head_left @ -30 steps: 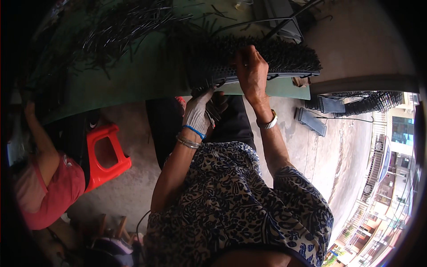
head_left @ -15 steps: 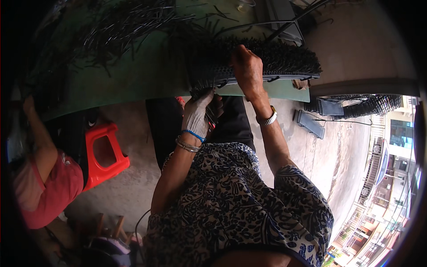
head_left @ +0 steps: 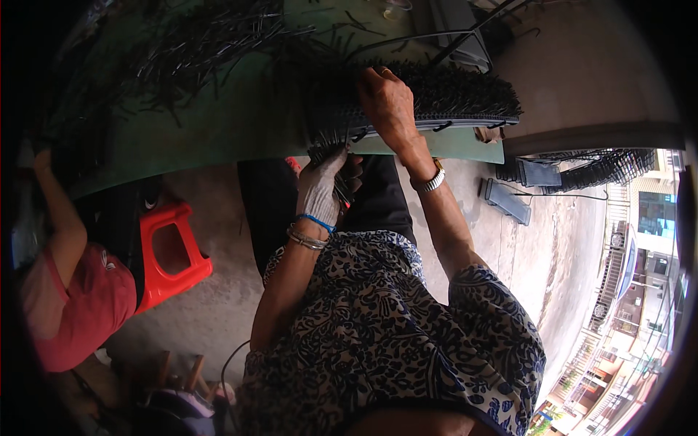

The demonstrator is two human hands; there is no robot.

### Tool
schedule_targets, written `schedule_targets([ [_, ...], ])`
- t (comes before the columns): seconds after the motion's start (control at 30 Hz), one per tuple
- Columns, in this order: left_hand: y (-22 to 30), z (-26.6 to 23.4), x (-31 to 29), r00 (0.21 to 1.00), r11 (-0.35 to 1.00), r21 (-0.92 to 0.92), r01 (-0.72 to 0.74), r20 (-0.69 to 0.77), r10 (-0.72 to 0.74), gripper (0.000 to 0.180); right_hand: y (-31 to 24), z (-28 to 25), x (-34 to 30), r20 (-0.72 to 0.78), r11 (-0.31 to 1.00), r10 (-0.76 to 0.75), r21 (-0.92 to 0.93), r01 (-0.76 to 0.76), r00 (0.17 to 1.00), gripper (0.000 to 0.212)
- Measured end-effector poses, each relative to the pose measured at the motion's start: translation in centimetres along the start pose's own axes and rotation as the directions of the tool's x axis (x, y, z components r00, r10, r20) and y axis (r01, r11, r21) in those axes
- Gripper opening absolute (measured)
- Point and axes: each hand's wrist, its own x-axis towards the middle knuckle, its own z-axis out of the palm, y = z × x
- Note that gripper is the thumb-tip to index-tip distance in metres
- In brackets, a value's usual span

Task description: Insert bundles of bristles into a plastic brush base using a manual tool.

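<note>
A long black piece with dense bristle-like tufts (head_left: pixel 469 91) and a perforated lower edge lies along the table's near edge. My right hand (head_left: pixel 391 109), bare and with a metal watch at the wrist, is closed over its left part. What its curled fingers pinch is hidden. Just below and to the left, my left hand (head_left: pixel 320 182) wears a pale knit glove. It is wrapped round a bundle of thin black strips (head_left: pixel 327 145), whose ends fan out toward the tufted piece.
Loose black strips (head_left: pixel 211 47) lie heaped on the green tabletop (head_left: pixel 240 123). A person in a red top (head_left: pixel 94 305) sits at the left, beside a red plastic stool (head_left: pixel 174 254). Grey flat pieces with wire (head_left: pixel 507 201) rest on the floor at right.
My right hand has shifted a little left and up along the tufted piece. The left hand stays almost where it was, still round the strips.
</note>
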Motion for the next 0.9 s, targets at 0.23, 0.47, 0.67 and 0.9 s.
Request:
schedule_targets([
  [0.23, -0.2, -0.1, -0.5, 1.0, 1.0, 0.015, -0.012, 0.009, 0.012, 0.02, 0.2, 0.1, -0.6, 0.009, 1.0, 0.001, 0.012, -0.001, 1.0, 0.009],
  [0.47, -0.6, 0.4, -1.0, 1.0, 0.998, 0.056, -0.015, 0.002, 0.015, 0.018, 1.2, 1.9, 1.1, 0.081, 0.997, -0.046, -0.062, 0.051, 0.996, 0.013],
  [0.67, -1.0, -0.2, -1.6, 0.999, 0.999, 0.021, -0.048, 0.02, 0.048, 0.021, 0.9, 0.4, -1.0, -0.027, 0.997, 0.058, -0.055, -0.059, 0.998, 0.015],
  [0.9, -1.2, 0.5, -2.2, 0.998, 0.998, 0.023, -0.06, 0.021, 0.059, 0.021, 0.7, -0.6, -3.2, -0.139, 1.0, 0.011, -0.004, -0.012, 0.99, 0.018],
])
